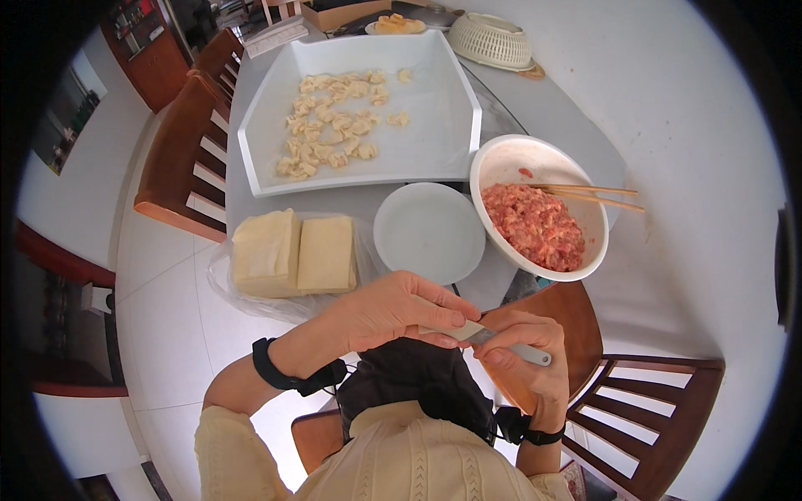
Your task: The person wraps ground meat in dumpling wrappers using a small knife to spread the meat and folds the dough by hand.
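Observation:
My left hand (407, 310) holds a pale dough wrapper (460, 329), partly folded, between fingers and thumb. Close beside it, my right hand (532, 351) grips a small utensil with a white handle (532, 355); its flat end touches the wrapper. Whether meat filling is inside cannot be seen. In front of me, two stacks of square wrappers (266, 253) (327, 253) lie on a clear plastic bag (219, 275). A round whitish dish (430, 233) stands right of them. Further right, a white bowl (592, 250) contains minced meat (536, 225) and wooden chopsticks (595, 188).
Behind the stacks, a large white tray (360, 186) holds several folded dumplings (338, 119). An upturned plastic basket (490, 41) and a plate of bread-like food (399, 25) are at the table's far end. Wooden chairs stand left (169, 150) and right (677, 432); a wall (702, 188) borders the right side.

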Motion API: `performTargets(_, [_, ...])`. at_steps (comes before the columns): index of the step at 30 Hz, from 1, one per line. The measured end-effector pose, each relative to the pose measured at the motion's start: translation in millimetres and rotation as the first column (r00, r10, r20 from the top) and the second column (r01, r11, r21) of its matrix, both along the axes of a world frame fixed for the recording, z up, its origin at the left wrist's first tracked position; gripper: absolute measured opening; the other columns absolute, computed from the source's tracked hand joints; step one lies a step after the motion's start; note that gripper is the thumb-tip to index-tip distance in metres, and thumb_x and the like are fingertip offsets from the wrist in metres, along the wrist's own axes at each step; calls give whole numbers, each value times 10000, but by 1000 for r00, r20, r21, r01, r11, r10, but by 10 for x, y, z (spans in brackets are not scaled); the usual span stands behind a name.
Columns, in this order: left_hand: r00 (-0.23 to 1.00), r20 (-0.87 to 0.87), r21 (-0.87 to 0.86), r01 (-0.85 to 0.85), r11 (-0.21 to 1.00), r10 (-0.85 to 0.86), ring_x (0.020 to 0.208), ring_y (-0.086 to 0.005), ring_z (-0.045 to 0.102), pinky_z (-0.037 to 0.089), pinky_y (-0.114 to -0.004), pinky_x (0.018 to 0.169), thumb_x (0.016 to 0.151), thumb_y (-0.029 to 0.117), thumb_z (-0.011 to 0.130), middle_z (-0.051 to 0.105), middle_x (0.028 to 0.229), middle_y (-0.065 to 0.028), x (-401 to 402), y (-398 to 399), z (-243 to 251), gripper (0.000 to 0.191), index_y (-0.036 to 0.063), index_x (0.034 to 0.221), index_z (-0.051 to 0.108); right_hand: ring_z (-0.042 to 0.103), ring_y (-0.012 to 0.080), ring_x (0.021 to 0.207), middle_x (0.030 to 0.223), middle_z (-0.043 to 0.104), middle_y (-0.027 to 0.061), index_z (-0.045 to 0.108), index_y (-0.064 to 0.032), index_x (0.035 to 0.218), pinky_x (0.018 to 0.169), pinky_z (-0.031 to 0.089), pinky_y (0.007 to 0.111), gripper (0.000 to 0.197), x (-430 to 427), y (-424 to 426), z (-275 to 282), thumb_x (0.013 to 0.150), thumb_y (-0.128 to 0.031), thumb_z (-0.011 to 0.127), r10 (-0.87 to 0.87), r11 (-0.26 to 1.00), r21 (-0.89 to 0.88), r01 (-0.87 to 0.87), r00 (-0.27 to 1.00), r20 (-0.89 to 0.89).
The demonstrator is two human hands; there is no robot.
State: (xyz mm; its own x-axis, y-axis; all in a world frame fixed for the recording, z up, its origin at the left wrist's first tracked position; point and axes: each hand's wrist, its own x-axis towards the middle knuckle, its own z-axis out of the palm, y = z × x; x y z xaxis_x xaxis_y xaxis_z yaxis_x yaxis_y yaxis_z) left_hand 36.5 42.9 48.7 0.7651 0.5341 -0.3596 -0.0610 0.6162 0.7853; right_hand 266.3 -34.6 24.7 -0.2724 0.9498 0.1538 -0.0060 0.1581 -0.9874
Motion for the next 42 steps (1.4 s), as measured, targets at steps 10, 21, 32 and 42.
performTargets(10, [989, -77, 88, -123, 988, 130, 854, -186, 688, 582, -270, 799, 830, 92, 727, 688, 963, -144, 80, -162, 25, 275, -82, 1036, 669, 616, 176, 701, 764, 660, 70, 726, -22, 868, 637, 469, 276, 67, -59, -109, 60, 803, -34, 714, 30, 999, -18, -28, 995, 95])
performTargets(21, [973, 26, 117, -229, 966, 227, 880, -185, 683, 576, -274, 817, 844, 75, 694, 652, 953, -143, 18, -263, 53, 254, -90, 1016, 607, 600, 211, 636, 756, 611, 159, 623, 81, 779, 615, 499, 302, 451, -190, -87, -113, 924, -340, 549, -134, 990, -76, 116, 944, -301])
performTargets(32, [964, 45, 148, -268, 952, 264, 972, -211, 674, 553, -259, 869, 900, 63, 602, 548, 1038, -115, -22, -352, 14, 438, -94, 1277, 442, 593, 216, 585, 730, 563, 149, 596, 91, 760, 581, 504, 292, 386, -226, -60, -66, 908, -262, 544, -166, 983, -139, 118, 897, -409])
performTargets(42, [977, 27, 144, -214, 966, 212, 993, -175, 669, 520, -243, 894, 937, 104, 576, 625, 1081, -120, -121, -397, 90, 394, -55, 1283, 475, 597, 214, 573, 711, 561, 139, 598, 79, 737, 535, 504, 291, 374, -208, -51, -115, 880, -263, 549, -140, 989, -110, 102, 890, -434])
